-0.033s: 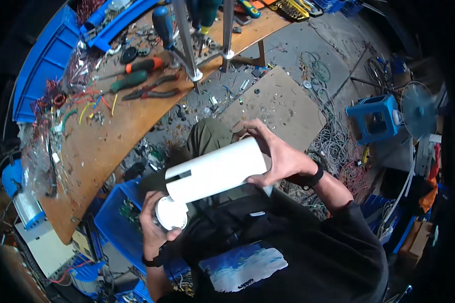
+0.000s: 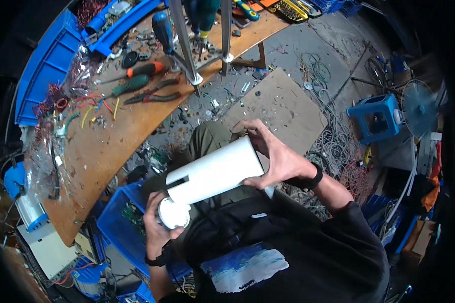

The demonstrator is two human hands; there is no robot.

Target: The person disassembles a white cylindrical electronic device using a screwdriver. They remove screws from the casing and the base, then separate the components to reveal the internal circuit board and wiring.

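A white tube-shaped housing (image 2: 215,171) lies slantwise over my lap, with a dark rectangular notch near its left end. My right hand (image 2: 283,159) grips it at the right end, thumb below and fingers curled over the top. Low on the left, my left hand (image 2: 155,224) is closed round a round white cap-like part (image 2: 174,213). That part sits just under the tube's left end; whether the two touch I cannot tell.
A wooden table (image 2: 111,146) at left bears pliers (image 2: 154,96), screwdrivers (image 2: 131,86) and wire scraps. Below it stands a blue bin (image 2: 119,207) with circuit boards. Tangled cables (image 2: 333,126), cardboard (image 2: 278,106), a blue stool (image 2: 374,118) and a fan (image 2: 418,108) occupy the right.
The tube has rolled slightly, its notch now lower, and its right end has shifted a little to the left. Both hands keep their grips.
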